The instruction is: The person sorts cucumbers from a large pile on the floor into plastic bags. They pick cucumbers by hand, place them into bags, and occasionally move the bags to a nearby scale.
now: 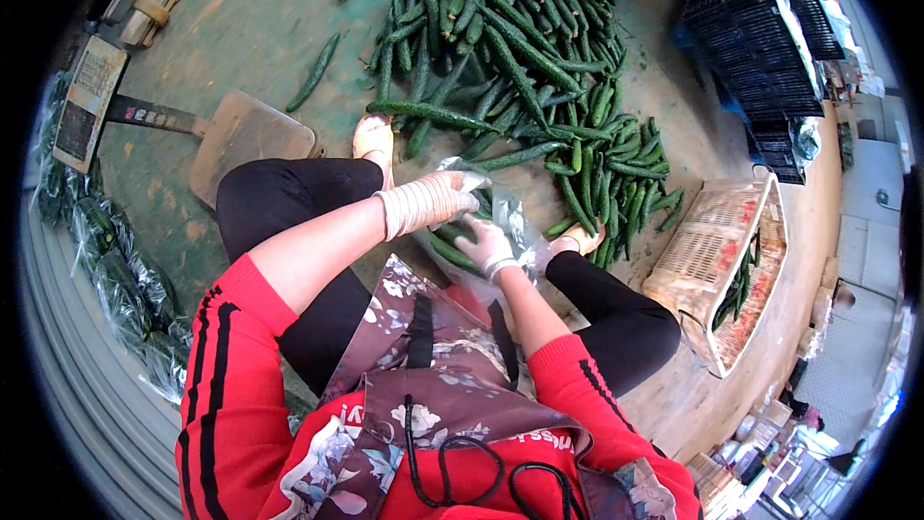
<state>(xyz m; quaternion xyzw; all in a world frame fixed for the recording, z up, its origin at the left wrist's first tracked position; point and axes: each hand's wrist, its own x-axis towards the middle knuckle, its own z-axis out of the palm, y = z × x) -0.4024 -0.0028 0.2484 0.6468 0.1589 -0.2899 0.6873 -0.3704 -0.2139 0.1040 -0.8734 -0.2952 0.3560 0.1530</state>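
Note:
A clear plastic bag [518, 221] with a few cucumbers [456, 252] in it lies between my legs. My left hand [433, 202], in a pale glove with a ribbed cuff, is closed on the bag's far left side. My right hand [486, 245], also gloved, is curled on the bag's near right side, fingers toward the left hand. Just beyond my hands spreads a large heap of long green cucumbers [539, 48]. One long cucumber [433, 116] reaches out from the heap above my left hand.
At the left stands a platform scale [248, 143] with its display [89, 106]. Bagged cucumbers [120, 279] line the left edge. A loose cucumber [314, 73] lies left of the heap. On the right are a beige plastic crate [707, 241] holding cucumbers and stacked black crates [746, 29].

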